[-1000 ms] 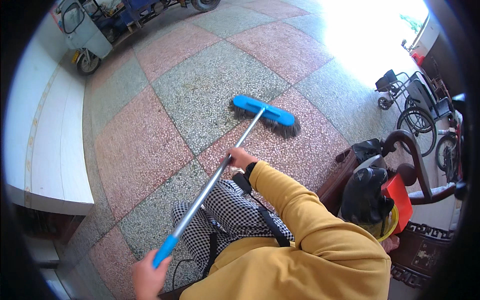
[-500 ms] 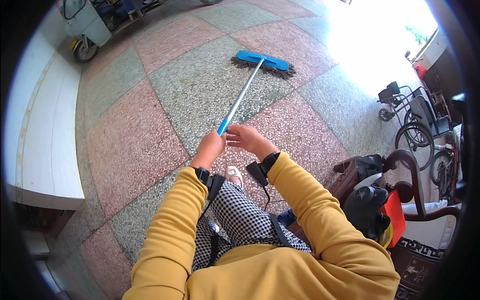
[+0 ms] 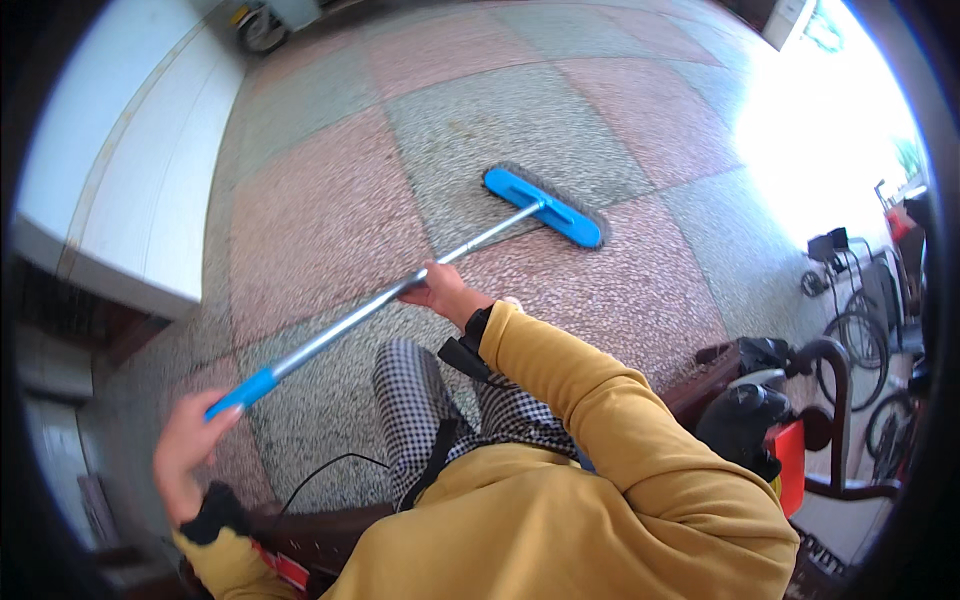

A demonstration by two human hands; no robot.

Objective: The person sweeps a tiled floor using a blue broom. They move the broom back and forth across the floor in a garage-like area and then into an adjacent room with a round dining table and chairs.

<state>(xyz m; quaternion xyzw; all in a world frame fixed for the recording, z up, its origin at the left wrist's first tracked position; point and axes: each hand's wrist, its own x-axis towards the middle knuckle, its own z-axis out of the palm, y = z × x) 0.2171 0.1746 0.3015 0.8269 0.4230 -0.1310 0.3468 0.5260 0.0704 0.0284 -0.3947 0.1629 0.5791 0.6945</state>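
A: How far has the work been carried?

B: The mop (image 3: 345, 321) is held in use, and its blue mop head (image 3: 575, 224) appears to be laid on the floor (image 3: 320, 225), across the seam between a greenish tile and a pink one. How much of the floor has been gone over cannot be told. A faint brownish mark (image 3: 462, 129) can be seen on the greenish tile beyond the head, well apart from it, so that stretch may be judged as left.

A: Where is the mop placed relative to each hand?

B: The silver pole is crossed by the right hand (image 3: 443, 290) at about its middle, with the fingers curled round it. The head is held out ahead of that hand and to its right. The blue grip (image 3: 243, 396) at the near end is clasped by the left hand (image 3: 192, 432), low and far to the left.

A: Can the left fingers be made out?

B: Only partly; the thumb is seen laid along the grip, but the fingertips are hidden.
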